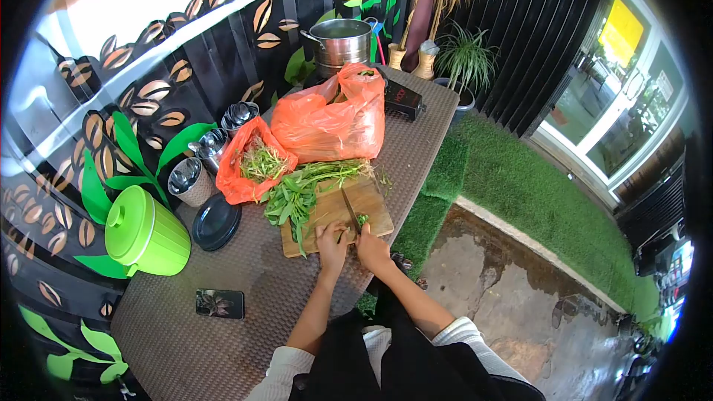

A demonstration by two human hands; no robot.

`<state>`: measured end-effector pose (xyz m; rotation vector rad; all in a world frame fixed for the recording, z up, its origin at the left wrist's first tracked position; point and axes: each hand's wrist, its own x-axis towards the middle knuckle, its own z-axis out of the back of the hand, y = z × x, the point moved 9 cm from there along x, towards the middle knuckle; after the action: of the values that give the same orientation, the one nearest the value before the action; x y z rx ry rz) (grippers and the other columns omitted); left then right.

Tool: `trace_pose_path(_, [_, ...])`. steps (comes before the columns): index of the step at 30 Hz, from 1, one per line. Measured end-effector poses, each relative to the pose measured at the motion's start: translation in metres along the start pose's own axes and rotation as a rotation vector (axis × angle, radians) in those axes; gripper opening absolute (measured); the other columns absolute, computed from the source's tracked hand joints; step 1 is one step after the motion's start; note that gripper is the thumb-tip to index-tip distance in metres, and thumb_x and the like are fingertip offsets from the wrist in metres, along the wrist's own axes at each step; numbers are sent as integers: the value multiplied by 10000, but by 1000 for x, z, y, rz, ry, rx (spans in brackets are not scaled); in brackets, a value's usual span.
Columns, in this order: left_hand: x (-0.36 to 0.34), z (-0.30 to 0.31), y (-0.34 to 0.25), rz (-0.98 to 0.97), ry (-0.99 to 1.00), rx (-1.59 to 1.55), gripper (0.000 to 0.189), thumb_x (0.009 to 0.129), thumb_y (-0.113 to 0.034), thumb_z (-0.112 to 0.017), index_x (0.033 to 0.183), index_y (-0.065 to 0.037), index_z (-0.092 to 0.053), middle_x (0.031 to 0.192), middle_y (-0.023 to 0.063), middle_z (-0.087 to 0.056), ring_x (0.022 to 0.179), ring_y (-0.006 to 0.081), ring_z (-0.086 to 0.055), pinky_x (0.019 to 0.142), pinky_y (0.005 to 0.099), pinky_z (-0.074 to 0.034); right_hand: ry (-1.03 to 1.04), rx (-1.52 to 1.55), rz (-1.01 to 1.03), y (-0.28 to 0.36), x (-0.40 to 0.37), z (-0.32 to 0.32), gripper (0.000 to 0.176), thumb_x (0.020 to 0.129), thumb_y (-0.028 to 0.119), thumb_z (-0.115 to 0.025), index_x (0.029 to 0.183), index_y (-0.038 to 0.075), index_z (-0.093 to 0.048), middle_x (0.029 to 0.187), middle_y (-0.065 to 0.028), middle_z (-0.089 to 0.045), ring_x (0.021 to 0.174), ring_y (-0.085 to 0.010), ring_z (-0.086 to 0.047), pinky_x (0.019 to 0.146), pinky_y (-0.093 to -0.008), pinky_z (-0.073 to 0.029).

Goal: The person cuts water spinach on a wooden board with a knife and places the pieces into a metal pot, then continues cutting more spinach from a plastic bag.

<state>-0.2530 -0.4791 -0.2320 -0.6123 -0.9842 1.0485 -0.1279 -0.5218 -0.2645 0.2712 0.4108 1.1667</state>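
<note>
My right hand (pixel 373 250) is wrapped round a kitchen knife (pixel 348 204), its blade pointing away from me over the wooden cutting board (pixel 376 200). Close beside it on the board's near edge, my left hand (pixel 331 246) has its fingers curled together; what they pinch is too small to make out. A few chopped green bits (pixel 362 219) lie by the blade. Across the board's far left side spreads a bunch of leafy greens (pixel 291 199), its stems running toward the back right.
Behind the board stand a full orange plastic bag (pixel 327 122) and a smaller open bag of stems (pixel 264 160). A steel pot (pixel 342 43) is at the far end. Leftward are cutlery holders (pixel 189 178), a black lid (pixel 216 221), a green container (pixel 147 230) and a phone (pixel 220 304).
</note>
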Motion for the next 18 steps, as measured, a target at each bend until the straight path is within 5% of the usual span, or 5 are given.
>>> trace_pose_path(8, [3,-14,3,-7,48,-23,255,783,5,-626,1037,-2,-615,903,109,-607,914,256,-545,776,348,-460,85,20,53,6,-10,7,374,935,280,-416,1126,-38,-372,844,-276,-636,807,-441,-633,713,-530,-497])
trace_pose_path(13, [-3,-11,-12,-174,98,-1,253,792,-7,-624,1045,-19,-611,881,109,-621,909,268,-544,779,360,-453,64,96,-8,14,-10,4,355,932,267,-424,1096,-46,-390,861,-292,-634,829,-437,-634,721,-527,-497])
trace_pose_path(18, [6,-12,10,-7,74,-22,295,755,-32,-679,1043,-35,-615,851,74,-668,885,242,-572,777,354,-461,92,75,35,4,5,0,358,927,258,-425,1118,-41,-372,845,-284,-637,824,-430,-638,717,-524,-500])
